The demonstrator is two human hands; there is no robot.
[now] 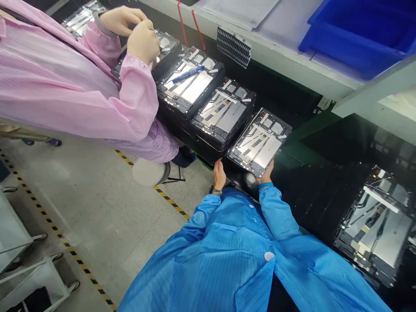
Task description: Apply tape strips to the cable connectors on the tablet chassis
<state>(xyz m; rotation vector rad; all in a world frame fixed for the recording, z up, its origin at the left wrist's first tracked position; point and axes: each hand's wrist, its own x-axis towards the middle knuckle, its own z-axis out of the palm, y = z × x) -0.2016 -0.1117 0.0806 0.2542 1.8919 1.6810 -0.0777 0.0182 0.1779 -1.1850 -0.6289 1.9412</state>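
An open tablet [260, 142] with its back off, showing silver plates and flat cables, lies on the black work surface [312, 190] straight ahead of me. My right hand [267, 173], in a blue sleeve, grips its near right corner with curled fingers. My left hand [219, 172], with a watch at the wrist, lies stretched out at the surface's edge, just beside the tablet's near left corner. I cannot tell whether it touches the tablet.
Two more open tablets [224, 110] sit in a row to the left, one with a blue pen [187, 73] on it. A co-worker in a pink coat [74, 82] handles another tablet there. Another open tablet [377, 229] lies at right. Blue bin [364, 34] on the shelf; white stool [149, 171] below.
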